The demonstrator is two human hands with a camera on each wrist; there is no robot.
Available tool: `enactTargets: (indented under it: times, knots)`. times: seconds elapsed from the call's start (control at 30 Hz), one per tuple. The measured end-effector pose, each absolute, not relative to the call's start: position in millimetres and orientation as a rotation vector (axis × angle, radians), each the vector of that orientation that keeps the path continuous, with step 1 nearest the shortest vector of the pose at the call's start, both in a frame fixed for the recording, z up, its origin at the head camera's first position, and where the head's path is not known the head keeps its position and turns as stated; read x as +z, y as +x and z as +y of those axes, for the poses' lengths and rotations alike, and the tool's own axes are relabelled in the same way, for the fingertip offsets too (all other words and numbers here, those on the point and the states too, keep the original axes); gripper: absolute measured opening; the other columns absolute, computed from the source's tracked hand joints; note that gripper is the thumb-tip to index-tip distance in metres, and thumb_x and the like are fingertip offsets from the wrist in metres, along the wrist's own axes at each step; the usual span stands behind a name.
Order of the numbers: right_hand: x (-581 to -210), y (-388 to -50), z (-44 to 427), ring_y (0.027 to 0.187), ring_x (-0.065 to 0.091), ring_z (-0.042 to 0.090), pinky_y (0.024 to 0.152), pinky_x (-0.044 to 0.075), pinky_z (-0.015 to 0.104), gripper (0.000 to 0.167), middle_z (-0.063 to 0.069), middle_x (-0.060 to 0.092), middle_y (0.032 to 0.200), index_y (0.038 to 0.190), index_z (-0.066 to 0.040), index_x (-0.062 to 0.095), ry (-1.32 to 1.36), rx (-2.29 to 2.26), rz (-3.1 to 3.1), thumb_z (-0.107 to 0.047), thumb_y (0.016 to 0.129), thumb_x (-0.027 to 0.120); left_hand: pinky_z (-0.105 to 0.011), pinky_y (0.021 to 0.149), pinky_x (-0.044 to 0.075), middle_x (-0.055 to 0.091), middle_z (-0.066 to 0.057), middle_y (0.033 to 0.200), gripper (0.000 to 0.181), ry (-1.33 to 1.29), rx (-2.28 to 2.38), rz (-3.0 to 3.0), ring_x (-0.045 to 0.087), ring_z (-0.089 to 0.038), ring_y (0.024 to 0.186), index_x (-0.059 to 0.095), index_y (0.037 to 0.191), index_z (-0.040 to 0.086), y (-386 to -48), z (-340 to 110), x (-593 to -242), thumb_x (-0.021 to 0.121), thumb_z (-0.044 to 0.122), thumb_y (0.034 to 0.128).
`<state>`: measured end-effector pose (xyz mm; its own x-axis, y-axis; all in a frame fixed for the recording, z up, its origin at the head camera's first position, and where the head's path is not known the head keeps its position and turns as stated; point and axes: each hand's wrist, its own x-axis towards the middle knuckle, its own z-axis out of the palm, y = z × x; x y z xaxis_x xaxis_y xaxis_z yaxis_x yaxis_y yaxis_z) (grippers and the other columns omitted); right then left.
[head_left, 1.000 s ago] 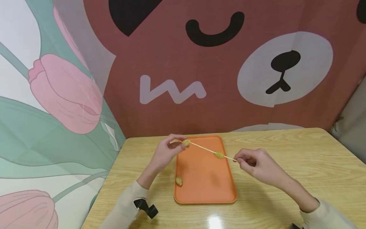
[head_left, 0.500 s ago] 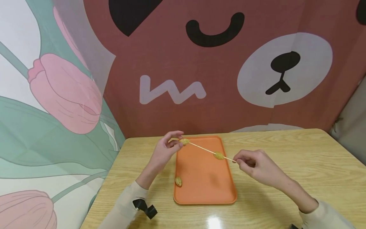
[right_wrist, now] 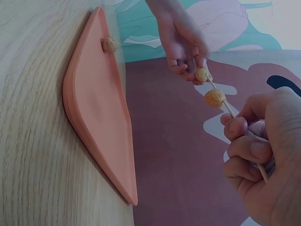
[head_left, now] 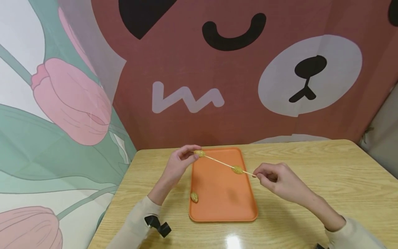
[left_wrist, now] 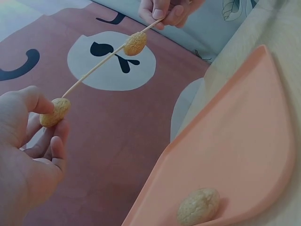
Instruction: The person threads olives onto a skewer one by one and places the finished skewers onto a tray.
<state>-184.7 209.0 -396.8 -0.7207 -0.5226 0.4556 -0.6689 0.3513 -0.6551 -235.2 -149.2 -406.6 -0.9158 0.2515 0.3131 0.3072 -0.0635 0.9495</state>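
Orange plastic-looking tray (head_left: 222, 193), lying on a wood-grain table (head_left: 320, 162): in the head view that's what I see below the person's hands. The left hand (head_left: 174, 167) is near the tray's eleven o'clock, thumb and fingers pinching a yellowish wrinkled ball (head_left: 200, 153). From it a thin stick (head_left: 219, 161) slants towards four o'clock, runs through a second ball (head_left: 237, 169) and ends at the right hand (head_left: 281, 181), out past the tray's three o'clock, where thumb and forefinger pinch it. A loose ball (head_left: 194, 197) lies inside the tray at about eight o'clock. Behind hangs a cloth (head_left: 242, 121) printed with a bear's face.

In the left wrist view, the left hand is at nine o'clock with its ball held between thumb and fingers; the stick climbs from there to the right hand near twelve. The loose ball is at five, near the tray's rim.

In the right wrist view, the right hand is between three and four, its other fingers curled in, the stick's tail showing below them. The left hand is at one o'clock, and the loose ball at eleven.
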Motion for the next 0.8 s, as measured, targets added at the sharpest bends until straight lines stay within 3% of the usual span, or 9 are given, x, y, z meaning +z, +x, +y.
enactTargets:
  times: [0.37, 0.8]
  knots:
    - [-398.6, -185.3, 208.0, 0.049, 0.037, -0.001, 0.044, 0.038, 0.023, 0.024, -0.017, 0.050, 0.061, 0.100, -0.020, 0.073, 1.079, 1.306, -2.448, 0.002, 0.097, 0.066, -0.033, 0.091, 0.053, 0.064, -0.015, 0.128, 0.033, -0.661, -2.198, -2.086, 0.061, -0.026, 0.107, 0.067, 0.130, 0.003, -234.9, -148.3, -405.7, 0.071, 0.011, 0.0983]
    - [-398.3, -184.2, 206.5, 0.049, 0.037, -0.001, 0.043, 0.037, 0.023, 0.021, -0.016, 0.048, 0.060, 0.103, -0.020, 0.073, 1.073, 1.326, -2.466, 0.000, 0.099, 0.065, -0.035, 0.090, 0.055, 0.065, -0.019, 0.118, 0.034, -0.644, -2.255, -2.067, 0.063, -0.026, 0.102, 0.070, 0.127, 0.002, -230.3, -142.6, -404.3, 0.074, 0.015, 0.0960]
